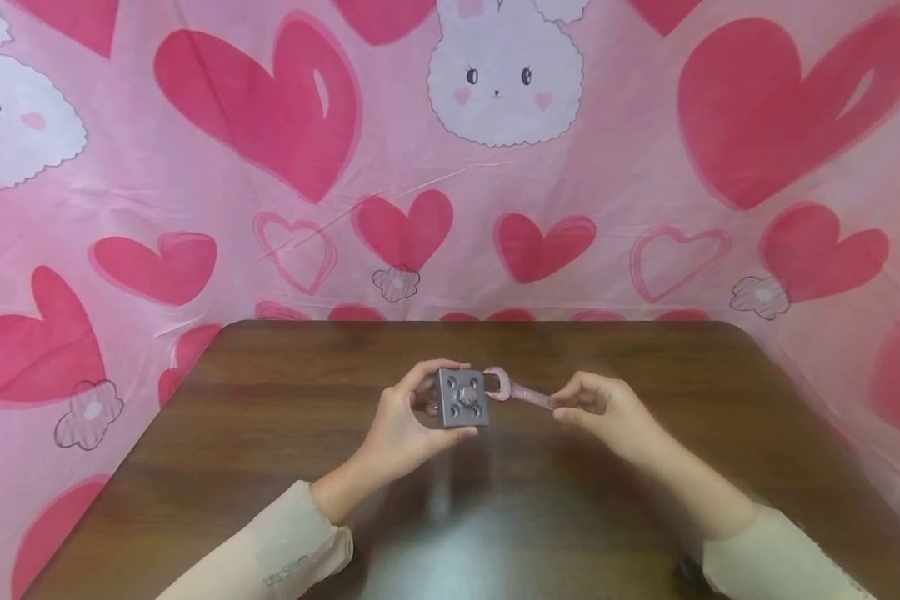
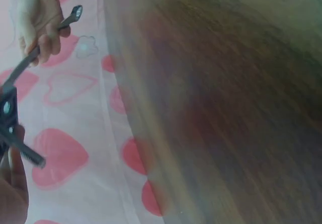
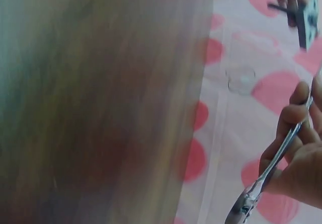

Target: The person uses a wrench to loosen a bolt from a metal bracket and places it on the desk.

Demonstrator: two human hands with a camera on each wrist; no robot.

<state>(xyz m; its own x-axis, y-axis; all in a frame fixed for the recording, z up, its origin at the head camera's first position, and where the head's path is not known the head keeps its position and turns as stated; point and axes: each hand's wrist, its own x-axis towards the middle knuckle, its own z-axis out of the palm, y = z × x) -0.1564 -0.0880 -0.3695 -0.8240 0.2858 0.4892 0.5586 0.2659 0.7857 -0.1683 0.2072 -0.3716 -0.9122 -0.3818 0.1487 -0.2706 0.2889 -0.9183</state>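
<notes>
My left hand (image 1: 401, 425) holds a square grey metal plate (image 1: 457, 419) by its edges, thumb below and fingers above and behind. The plate's face has several holes around a hex bolt head (image 1: 468, 396) at the centre. From the back sticks a threaded bolt shank (image 2: 27, 153), seen in the left wrist view. My right hand (image 1: 607, 408) pinches a combination wrench (image 1: 531, 397) by its handle. Its open end points left, close by the plate's right edge; whether they touch I cannot tell. The wrench's other end (image 3: 242, 206) shows past my hand in the right wrist view.
Both hands are above a brown wooden table (image 1: 270, 417). Behind it hangs a pink cloth (image 1: 607, 167) with hearts and rabbit faces. A small dark object (image 1: 690, 573) lies near the right sleeve, too unclear to name.
</notes>
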